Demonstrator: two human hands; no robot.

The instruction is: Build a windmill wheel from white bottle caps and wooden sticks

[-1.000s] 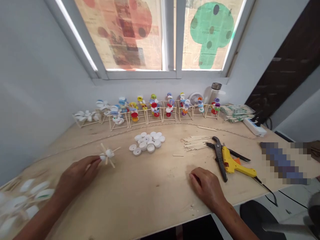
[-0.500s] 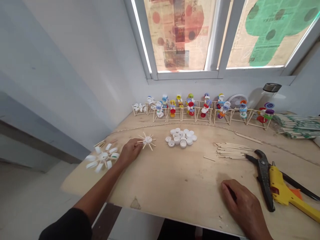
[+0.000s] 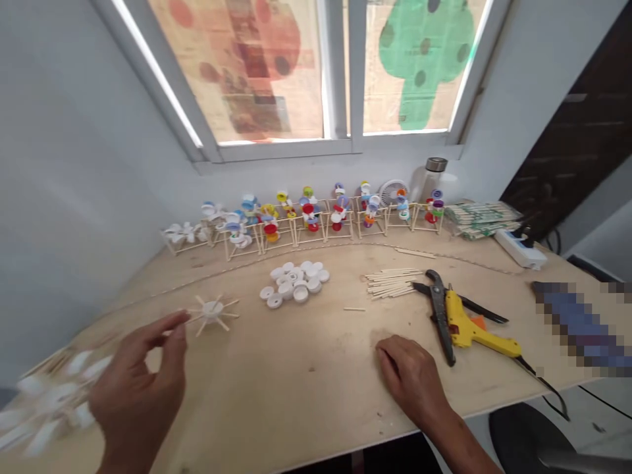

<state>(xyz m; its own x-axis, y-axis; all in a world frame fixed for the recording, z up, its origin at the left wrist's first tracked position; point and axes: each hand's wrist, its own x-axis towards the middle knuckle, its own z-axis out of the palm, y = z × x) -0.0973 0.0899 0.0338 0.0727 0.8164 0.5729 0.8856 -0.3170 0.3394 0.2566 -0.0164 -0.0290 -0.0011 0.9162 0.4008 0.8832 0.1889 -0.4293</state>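
My left hand (image 3: pixel 143 382) is raised over the left side of the table, thumb and forefinger pinched on one stick of a spoked wheel (image 3: pixel 212 312). That wheel has a white round hub with thin wooden sticks radiating from it. Below and left of the hand, partly covered by it, is a finished-looking wheel (image 3: pixel 59 398) with white bottle caps on its spokes, blurred. My right hand (image 3: pixel 412 378) rests on the table, fingers loosely curled, with nothing visible in them. A pile of white bottle caps (image 3: pixel 300 293) lies between the hands, farther back.
Wooden sticks (image 3: pixel 392 283) lie beside black-handled pliers (image 3: pixel 439 316) and a yellow glue gun (image 3: pixel 481 332), its cord trailing off the table edge. Stick frames with coloured cap wheels (image 3: pixel 309 220) line the wall. Behind are a bottle (image 3: pixel 433 179), bagged sticks (image 3: pixel 481 218) and a power strip (image 3: pixel 521 249).
The view has swung right and shows more of the table there. My left hand now appears nearer and larger, still at the spoked wheel. My right hand stays resting on the table.
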